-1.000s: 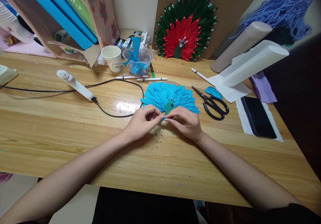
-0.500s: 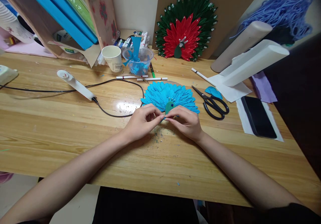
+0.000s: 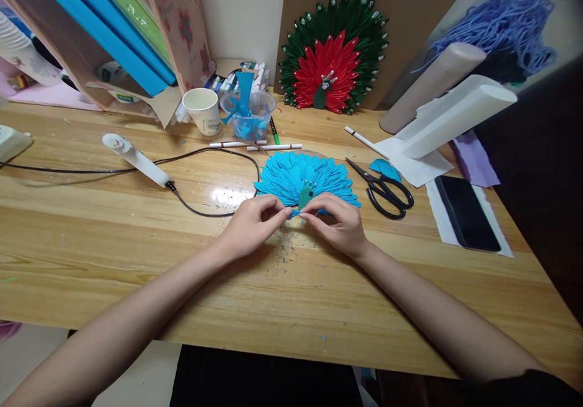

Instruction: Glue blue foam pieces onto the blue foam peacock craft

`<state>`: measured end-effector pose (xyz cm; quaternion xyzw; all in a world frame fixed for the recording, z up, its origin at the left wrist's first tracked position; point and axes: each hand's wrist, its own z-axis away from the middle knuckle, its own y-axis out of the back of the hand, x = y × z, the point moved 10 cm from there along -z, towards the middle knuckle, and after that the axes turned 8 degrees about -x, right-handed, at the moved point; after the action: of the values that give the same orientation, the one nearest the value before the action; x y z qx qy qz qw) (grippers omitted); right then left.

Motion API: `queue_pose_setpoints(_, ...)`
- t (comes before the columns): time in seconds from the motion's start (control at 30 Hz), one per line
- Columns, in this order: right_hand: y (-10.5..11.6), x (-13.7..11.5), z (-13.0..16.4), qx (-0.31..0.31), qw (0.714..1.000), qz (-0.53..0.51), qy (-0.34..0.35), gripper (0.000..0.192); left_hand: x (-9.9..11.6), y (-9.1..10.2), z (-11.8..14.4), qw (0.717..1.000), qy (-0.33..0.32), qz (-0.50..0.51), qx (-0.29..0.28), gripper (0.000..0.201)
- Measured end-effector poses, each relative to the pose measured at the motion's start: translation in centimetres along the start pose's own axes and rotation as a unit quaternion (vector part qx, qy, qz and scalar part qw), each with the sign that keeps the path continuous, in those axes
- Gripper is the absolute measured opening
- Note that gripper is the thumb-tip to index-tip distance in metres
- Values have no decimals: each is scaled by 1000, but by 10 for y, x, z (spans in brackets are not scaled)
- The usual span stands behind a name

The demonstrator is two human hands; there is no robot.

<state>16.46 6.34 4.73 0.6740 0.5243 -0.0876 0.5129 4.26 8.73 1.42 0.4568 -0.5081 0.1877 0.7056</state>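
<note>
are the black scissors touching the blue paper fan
Apart. The head view shows bare wood between the black-handled scissors and the blue paper-petal fan.

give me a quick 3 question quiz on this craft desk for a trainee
1. True or false: the scissors lie to the right of the blue paper fan.
2. What do the left hand and right hand pinch between their fingertips?
A. a marker
B. the near edge of the fan
C. the cable
3. Fill in: the paper cup stands beside a clear ____ holding blue paper pieces.

Key
1. True
2. B
3. bowl
</note>
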Motion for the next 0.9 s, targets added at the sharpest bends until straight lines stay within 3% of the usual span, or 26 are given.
queue_pose_setpoints(0.67,0,1,0,4,1000,-3,-7,7,-5,-1,-2,997,19,78,-1,28)
queue_pose_setpoints(0.9,8,13,3,44,997,-23,-55,6,-15,5,-3,991,35,131,11,28)
